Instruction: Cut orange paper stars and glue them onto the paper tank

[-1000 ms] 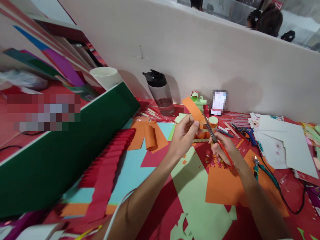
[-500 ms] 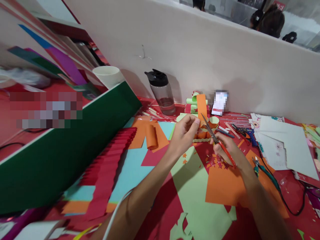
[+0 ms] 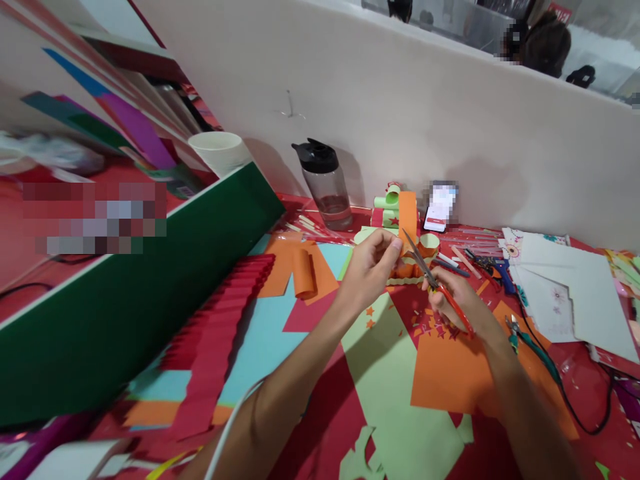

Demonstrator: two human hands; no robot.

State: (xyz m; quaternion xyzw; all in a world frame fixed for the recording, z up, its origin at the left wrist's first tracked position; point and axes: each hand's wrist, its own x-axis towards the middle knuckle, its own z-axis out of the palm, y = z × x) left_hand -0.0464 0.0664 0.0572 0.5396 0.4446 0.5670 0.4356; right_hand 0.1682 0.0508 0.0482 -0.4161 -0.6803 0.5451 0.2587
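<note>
My left hand (image 3: 375,260) pinches the lower end of an orange paper strip (image 3: 407,212), which stands upright above the fingers. In my right hand (image 3: 447,293) are scissors (image 3: 453,307) with red handles, their blades pointing up and left beside the strip. Whether the blades touch the paper I cannot tell. Behind the hands stands a papercraft of green, red and orange rolls (image 3: 387,217), partly hidden by the strip and fingers. Small orange stars (image 3: 370,312) and paper scraps lie below on light green paper (image 3: 400,393). An orange sheet (image 3: 445,373) lies under my right forearm.
A dark green board (image 3: 150,287) slants across the left. Pleated red paper (image 3: 220,320) and an orange roll (image 3: 303,273) lie beside it. A water bottle (image 3: 325,190) and a phone (image 3: 441,207) stand by the wall. Pliers (image 3: 530,343) and a blue glue gun (image 3: 503,273) are at right.
The orange strip's top has shifted slightly to the right and looks more upright. Both hands keep nearly the same places, and the whole view has moved a little.
</note>
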